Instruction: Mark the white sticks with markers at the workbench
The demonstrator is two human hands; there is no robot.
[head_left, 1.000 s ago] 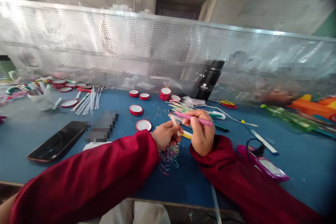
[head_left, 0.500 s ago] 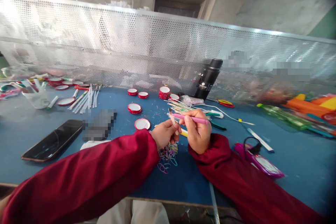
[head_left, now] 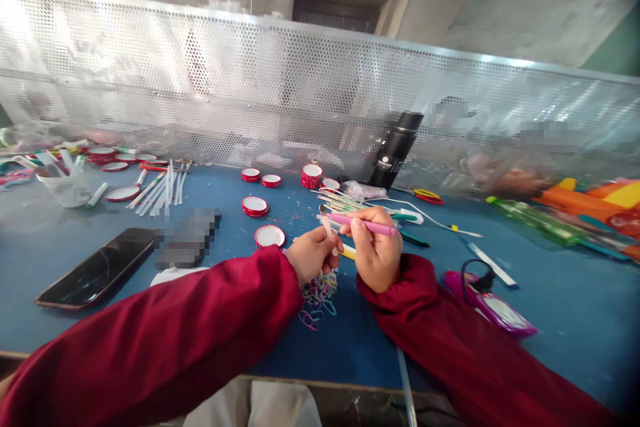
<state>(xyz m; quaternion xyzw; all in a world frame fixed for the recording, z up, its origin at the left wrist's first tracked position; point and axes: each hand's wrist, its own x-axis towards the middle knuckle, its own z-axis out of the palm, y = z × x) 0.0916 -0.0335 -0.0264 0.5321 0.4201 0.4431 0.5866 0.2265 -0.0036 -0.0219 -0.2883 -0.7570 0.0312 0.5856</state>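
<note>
Over the middle of the blue table, my left hand point(head_left: 311, 257) is closed on a slim pale stick point(head_left: 327, 225), which stands tilted up with a dark upper end. My right hand point(head_left: 377, 255) pinches a pink pen point(head_left: 370, 223) whose body points left. Its front end meets or crosses the pale stick; which of the two, I cannot tell. Directly below my hands lies a loose pile of coloured rubber bands point(head_left: 320, 293), partly hidden by my left hand. Behind my fingers is a yellow and white stick point(head_left: 349, 252).
Red-rimmed round lids point(head_left: 270, 235) lie left of my hands. Further left are two phones point(head_left: 100, 267) and a white cup point(head_left: 65, 190) of markers. A black bottle point(head_left: 395, 153) leans by the perforated metal screen point(head_left: 225, 93). At right lie a purple packet point(head_left: 500, 310) and a green bottle point(head_left: 540, 220).
The whole view has shifted very slightly. Both hands keep their grips, with the pen and the pale stick in nearly the same place.
</note>
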